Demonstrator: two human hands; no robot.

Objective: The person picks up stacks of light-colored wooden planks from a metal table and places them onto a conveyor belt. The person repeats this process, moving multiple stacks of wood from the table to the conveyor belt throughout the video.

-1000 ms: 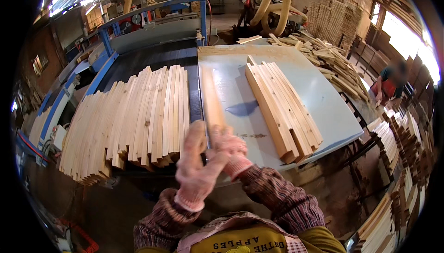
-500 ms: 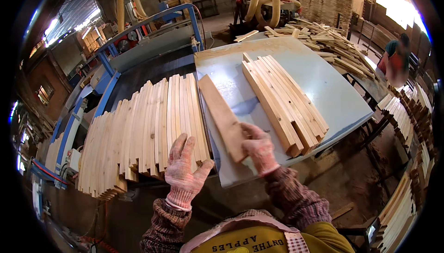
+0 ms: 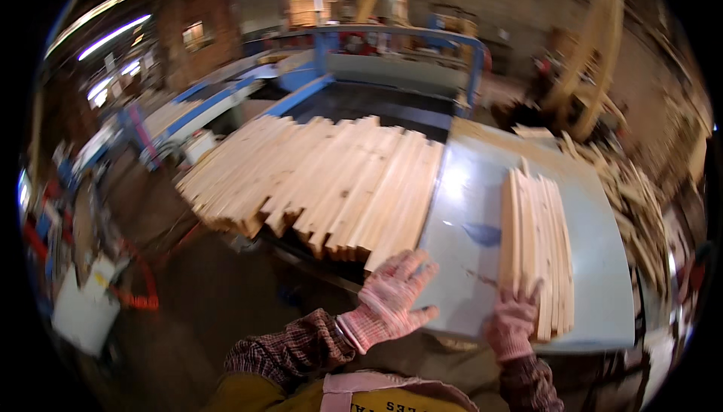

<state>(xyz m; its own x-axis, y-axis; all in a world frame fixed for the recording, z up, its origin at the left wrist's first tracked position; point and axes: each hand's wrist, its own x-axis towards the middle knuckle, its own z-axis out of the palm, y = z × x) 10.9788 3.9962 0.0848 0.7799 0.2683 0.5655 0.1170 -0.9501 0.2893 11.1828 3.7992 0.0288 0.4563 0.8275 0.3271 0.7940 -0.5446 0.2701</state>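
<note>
Blue steel machine frame (image 3: 392, 35) at 12 o'clock, blurred, a dark bed under it. Blue rail conveyor (image 3: 218, 99) runs off toward 10 o'clock. White bucket (image 3: 86, 310) on the floor at 8 o'clock, with a red hose (image 3: 139, 291) looped just beside it. Loose scrap wood heap (image 3: 640, 201) at 3 o'clock, beyond the table edge (messy, pieces lying every way). Yellowish ducts (image 3: 595, 43) slant down at 1 o'clock. Brick wall with a lit window (image 3: 197, 35) at 11 o'clock. Ceiling strip lights (image 3: 113, 35) glare at 10 to 11 o'clock. Dark concrete floor (image 3: 203, 299) at 7 o'clock.
</note>
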